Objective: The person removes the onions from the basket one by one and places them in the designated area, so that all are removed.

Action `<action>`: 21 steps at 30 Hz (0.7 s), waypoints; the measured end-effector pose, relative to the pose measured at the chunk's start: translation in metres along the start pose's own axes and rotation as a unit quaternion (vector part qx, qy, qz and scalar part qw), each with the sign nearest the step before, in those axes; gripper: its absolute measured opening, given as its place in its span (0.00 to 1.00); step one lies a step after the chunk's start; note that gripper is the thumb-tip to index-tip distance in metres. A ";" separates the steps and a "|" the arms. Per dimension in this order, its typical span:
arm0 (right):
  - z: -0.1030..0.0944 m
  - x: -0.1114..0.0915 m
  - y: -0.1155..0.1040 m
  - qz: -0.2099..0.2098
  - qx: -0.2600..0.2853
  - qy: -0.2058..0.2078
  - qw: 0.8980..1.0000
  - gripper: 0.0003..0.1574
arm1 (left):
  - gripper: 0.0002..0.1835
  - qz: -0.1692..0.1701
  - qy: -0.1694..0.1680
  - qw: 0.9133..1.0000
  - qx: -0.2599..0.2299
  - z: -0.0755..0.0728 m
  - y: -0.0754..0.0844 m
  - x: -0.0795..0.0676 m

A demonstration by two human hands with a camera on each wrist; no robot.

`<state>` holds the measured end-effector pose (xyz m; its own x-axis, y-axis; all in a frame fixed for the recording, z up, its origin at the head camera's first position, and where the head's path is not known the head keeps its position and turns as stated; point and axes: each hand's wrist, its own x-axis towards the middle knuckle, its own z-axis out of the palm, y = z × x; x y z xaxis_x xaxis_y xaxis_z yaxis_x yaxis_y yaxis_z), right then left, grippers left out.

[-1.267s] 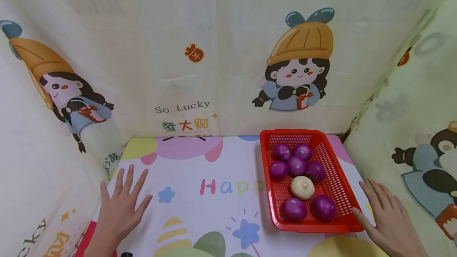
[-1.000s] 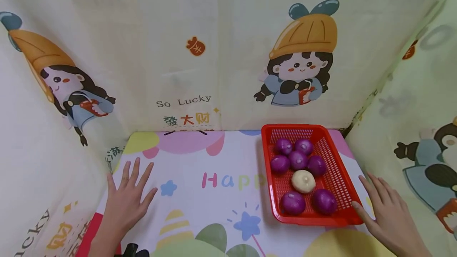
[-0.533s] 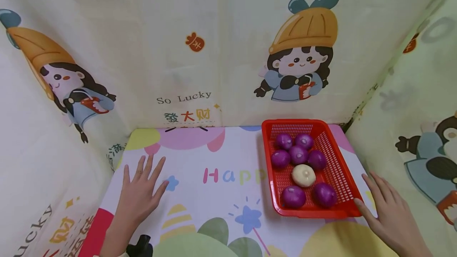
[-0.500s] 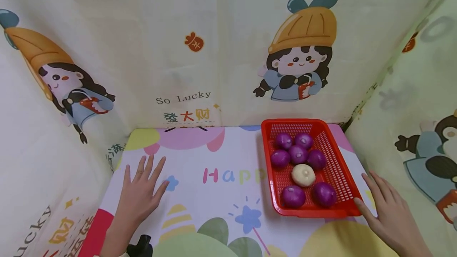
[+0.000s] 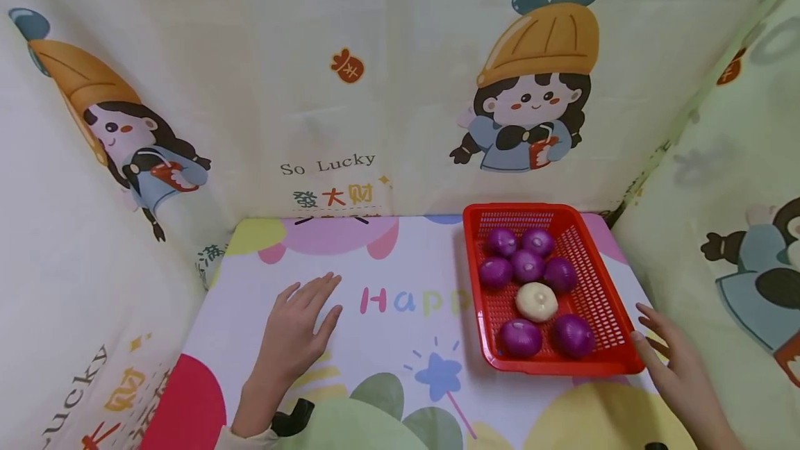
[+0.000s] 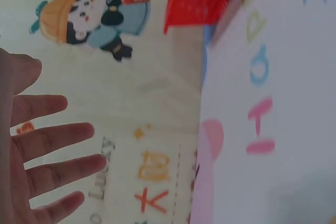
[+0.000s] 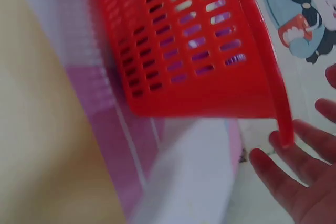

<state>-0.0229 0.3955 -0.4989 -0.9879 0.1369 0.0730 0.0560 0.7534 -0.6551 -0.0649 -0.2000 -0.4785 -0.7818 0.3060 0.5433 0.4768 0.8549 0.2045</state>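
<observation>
A red plastic basket [image 5: 562,368] stands on the right side of the table. Several purple onions [image 5: 521,337] lie in it, together with one cream-coloured round vegetable [image 5: 536,302] with a small tip. My right hand [image 5: 678,373] is at the basket's near right corner, its thumb by the rim. In the right wrist view its fingers are spread beside the basket wall [image 7: 210,95]; whether they touch the rim I cannot tell. My left hand [image 5: 294,335], holding nothing, hovers over the table left of the basket. The left wrist view shows its fingers extended and apart.
The white tabletop [image 5: 425,269] bears printed letters and coloured shapes. Printed curtains [image 5: 412,89] hang at the back and both sides. A red rounded shape [image 5: 190,401] lies at the front left edge. A black wrist mount [image 5: 294,419] is on my left wrist.
My left hand has moved right, toward the middle of the table, and turned more sideways. My right hand stays by the basket's corner, its fingers slightly more bent. The whole view has shifted a little.
</observation>
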 end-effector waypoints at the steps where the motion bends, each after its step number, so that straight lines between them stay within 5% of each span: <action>1: 0.002 0.001 0.002 0.020 0.020 -0.009 1.000 0.39 | 0.26 0.001 0.000 1.000 -0.015 0.003 0.006 0.002; 6: 0.007 0.008 0.015 0.092 0.151 -0.060 0.982 0.38 | 0.24 0.014 -0.013 0.995 -0.098 0.022 0.035 0.019; 12: 0.010 0.009 0.028 0.133 0.354 -0.079 0.922 0.35 | 0.22 0.062 -0.066 0.974 -0.206 0.050 0.070 0.055; 18: 0.025 0.005 0.025 0.153 0.446 -0.040 0.881 0.20 | 0.21 0.096 -0.148 0.948 -0.265 0.070 0.100 0.090; 21: 0.029 0.005 0.021 0.169 0.463 -0.030 0.870 0.14 | 0.22 0.105 -0.186 0.933 -0.290 0.082 0.114 0.106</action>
<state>-0.0307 0.3937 -0.5343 -0.9447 0.1949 -0.2637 0.2329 -0.1672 -0.9580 -0.1262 -0.0354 -0.4643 -0.6805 0.6581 0.3223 0.6878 0.4220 0.5906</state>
